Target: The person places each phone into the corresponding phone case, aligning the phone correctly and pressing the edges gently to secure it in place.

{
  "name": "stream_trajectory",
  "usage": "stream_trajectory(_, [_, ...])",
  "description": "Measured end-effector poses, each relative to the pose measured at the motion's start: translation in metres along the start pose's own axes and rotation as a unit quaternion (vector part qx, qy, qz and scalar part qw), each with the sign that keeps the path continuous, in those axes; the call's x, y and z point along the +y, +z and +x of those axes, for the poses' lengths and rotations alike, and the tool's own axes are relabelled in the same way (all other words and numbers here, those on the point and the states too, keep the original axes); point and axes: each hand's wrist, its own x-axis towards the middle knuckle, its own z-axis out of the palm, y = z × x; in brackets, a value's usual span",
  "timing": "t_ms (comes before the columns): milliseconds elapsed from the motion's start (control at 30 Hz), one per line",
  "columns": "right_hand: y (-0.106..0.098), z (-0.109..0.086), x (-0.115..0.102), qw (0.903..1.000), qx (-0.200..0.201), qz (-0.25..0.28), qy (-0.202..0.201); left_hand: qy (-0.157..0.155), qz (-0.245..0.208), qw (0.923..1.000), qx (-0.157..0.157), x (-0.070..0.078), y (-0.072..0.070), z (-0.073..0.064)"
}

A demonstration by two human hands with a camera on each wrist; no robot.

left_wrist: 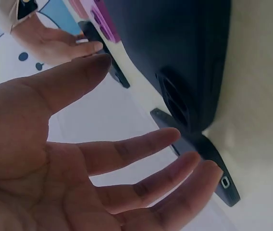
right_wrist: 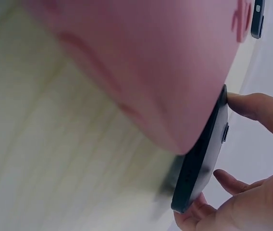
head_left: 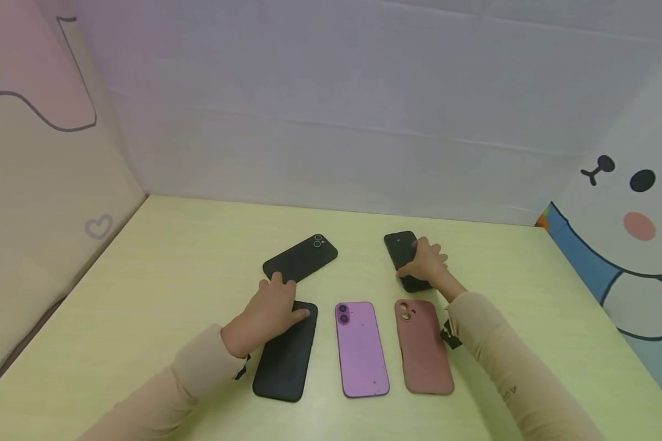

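My right hand grips a black phone at the back right. In the right wrist view, thumb and fingers sit on opposite edges of that phone, which is tilted with a shadow beside it. Over the upper end of a black phone case hovers my left hand. Its fingers are spread and loosely bent in the left wrist view, with nothing between them. Just beyond those fingertips, a second black phone with two camera lenses lies slanted.
Between the arms lie a purple phone and a dusty pink phone case, side by side on the pale yellow table. A white wall rises behind. Printed panels flank the table, a cartoon face on the right one.
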Motion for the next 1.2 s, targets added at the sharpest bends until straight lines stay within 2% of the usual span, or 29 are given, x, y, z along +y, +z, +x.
stream_trajectory(200, [-0.001, -0.001, 0.000, 0.9998, 0.010, 0.005, -0.017, -0.022, 0.005, 0.9997, -0.011, 0.010, 0.007, -0.008])
stream_trajectory(467, [0.000, 0.002, 0.007, 0.9994, 0.028, 0.017, -0.015, -0.049, 0.044, 0.9972, -0.033, 0.020, 0.014, -0.011])
stream_trajectory(633, [-0.003, 0.002, 0.011, 0.9988, 0.025, 0.036, -0.022, -0.046, 0.049, 0.9974, -0.027, 0.020, 0.017, -0.010])
stream_trajectory(833, [-0.009, 0.001, 0.015, 0.9973, 0.042, 0.054, -0.028, -0.041, 0.029, 0.9987, -0.003, 0.017, 0.018, -0.010])
stream_trajectory(1067, [-0.014, 0.001, 0.017, 0.9938, 0.048, 0.100, -0.003, -0.032, 0.000, 0.9994, 0.010, 0.014, 0.019, -0.010])
stream_trajectory(1200, [-0.017, 0.001, 0.016, 0.9905, 0.036, 0.132, 0.014, -0.026, 0.001, 0.9997, 0.004, 0.011, 0.018, -0.009])
